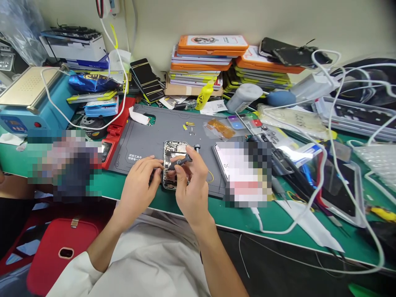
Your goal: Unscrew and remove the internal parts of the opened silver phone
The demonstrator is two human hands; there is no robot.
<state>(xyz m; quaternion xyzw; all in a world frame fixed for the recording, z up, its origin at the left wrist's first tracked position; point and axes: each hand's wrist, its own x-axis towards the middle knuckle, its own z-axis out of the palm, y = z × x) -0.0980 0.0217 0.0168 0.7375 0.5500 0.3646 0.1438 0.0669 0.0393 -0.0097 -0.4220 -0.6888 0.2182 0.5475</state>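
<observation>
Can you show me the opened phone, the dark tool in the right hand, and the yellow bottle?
Opened phone (172, 149): head view, on its bare insides.
Dark tool (182, 160): head view, on its shaft.
Yellow bottle (204, 97): head view, on its body.

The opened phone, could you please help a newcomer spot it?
On the green bench lies a grey mat. Near its front edge, between left hand and right hand, is the opened phone. Unlike the lit phone farther right, its insides show.
</observation>
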